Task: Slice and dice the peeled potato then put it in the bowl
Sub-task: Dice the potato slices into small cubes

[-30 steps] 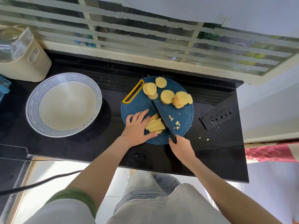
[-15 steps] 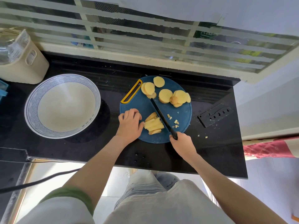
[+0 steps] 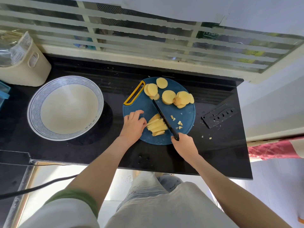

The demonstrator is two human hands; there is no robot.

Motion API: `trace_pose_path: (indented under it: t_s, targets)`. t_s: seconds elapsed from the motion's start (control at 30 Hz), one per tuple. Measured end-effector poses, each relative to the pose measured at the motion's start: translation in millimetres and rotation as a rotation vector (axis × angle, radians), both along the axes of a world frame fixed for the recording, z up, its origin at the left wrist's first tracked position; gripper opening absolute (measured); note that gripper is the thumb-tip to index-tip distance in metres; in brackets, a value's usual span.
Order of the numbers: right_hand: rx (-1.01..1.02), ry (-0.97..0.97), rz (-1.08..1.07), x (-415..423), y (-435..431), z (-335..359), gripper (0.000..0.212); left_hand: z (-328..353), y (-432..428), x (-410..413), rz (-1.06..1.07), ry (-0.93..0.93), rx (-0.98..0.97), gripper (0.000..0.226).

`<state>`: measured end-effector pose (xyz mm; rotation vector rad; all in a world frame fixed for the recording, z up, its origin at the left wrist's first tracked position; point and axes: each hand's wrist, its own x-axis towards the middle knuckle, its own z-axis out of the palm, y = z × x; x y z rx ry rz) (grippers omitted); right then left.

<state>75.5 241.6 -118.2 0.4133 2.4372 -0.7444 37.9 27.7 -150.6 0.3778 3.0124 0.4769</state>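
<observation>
Black desk (image 3: 213,155) by a window carries a blue board (image 3: 187,112). Potato sticks (image 3: 157,126) at its near side are steadied by the curled left hand (image 3: 134,125), seemingly pinched; the knife (image 3: 162,117) is gripped in the right hand (image 3: 184,144). Few dice (image 3: 179,123) are cut; round slices (image 3: 168,97) lie uncut at the far side, and nothing is seen in the bowl (image 3: 65,107), left.

I can read nothing surely: blurred pale lettering on a green pack (image 3: 209,35) at one o'clock; tiny illegible marks on the bowl (image 3: 92,125) rim at nine o'clock.
</observation>
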Motion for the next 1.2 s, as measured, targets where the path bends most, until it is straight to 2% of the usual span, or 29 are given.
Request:
trace_pose_path:
  t_s: [0.27,0.4,0.53,0.7,0.97,1.2]
  targets:
    - [0.002,-0.021,-0.012,0.0,-1.2,-0.3,0.02,8.0,8.1,-7.7,-0.016,0.018,0.023,0.016]
    - [-0.047,-0.012,-0.094,0.8,-0.6,2.1,0.021,13.9,15.4,-5.8,-0.03,-0.041,0.025,0.043]
    - [-0.114,0.028,-0.204,4.0,-3.0,6.6,0.019,10.3,28.9,5.9,-0.105,-0.125,-0.148,0.063]
    - [-0.137,0.062,-0.209,9.2,-10.0,11.5,0.018,2.5,43.6,16.0,-0.058,-0.214,-0.257,0.085]
    - [-0.095,0.038,-0.143,13.9,-21.2,5.8,0.019,2.2,51.5,14.7,-0.048,-0.211,-0.367,0.082]
    - [-0.061,-0.01,-0.122,12.2,-21.3,-1.2,0.019,0.2,52.5,15.2,-0.047,-0.199,-0.349,0.079]
